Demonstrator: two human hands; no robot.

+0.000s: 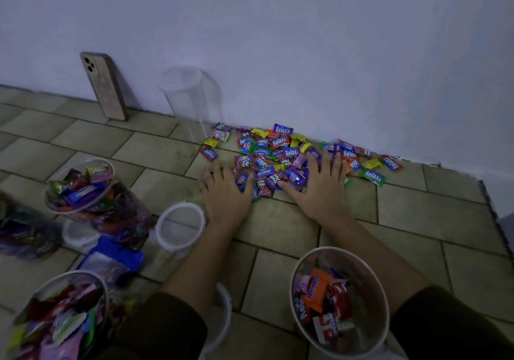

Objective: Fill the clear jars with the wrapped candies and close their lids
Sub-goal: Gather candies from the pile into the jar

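A heap of colourful wrapped candies [281, 152] lies on the tiled floor against the wall. My left hand [225, 192] and my right hand [322, 184] rest palm down on the near edge of the heap, fingers spread, with candies between them. A clear jar [340, 301] partly filled with candies stands open near my right forearm. Two full open jars stand at the left [91, 195] and the lower left [58, 318]. An empty clear jar [192, 101] stands by the wall. An empty jar rim [179, 224] shows beside my left wrist.
A phone [104, 85] leans against the wall at the back left. A blue candy bag [111, 259] lies between the left jars. White lids [79, 236] sit on the floor near them, and one [222, 315] under my left forearm. Another candy-filled jar [22, 231] lies at the far left.
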